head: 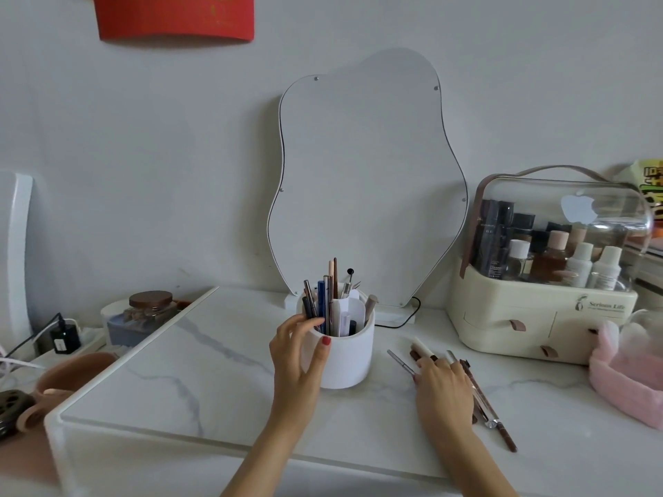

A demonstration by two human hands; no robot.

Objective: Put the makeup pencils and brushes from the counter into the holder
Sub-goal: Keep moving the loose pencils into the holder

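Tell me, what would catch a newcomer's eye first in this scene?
Probably the white holder at the centre of the marble counter, bristling with upright pencils and steadied by the left hand. Just right of it, the right hand rests on a loose cluster of makeup pencils lying flat. Behind stands a wavy-edged mirror, with a clear-lidded cosmetics case at far right.

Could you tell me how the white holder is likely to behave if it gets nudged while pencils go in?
The white holder looks tall with upright pencils, so it may tip. The left hand grips its side, probably steadying it. The marble-look counter seems smooth, so it could slide.
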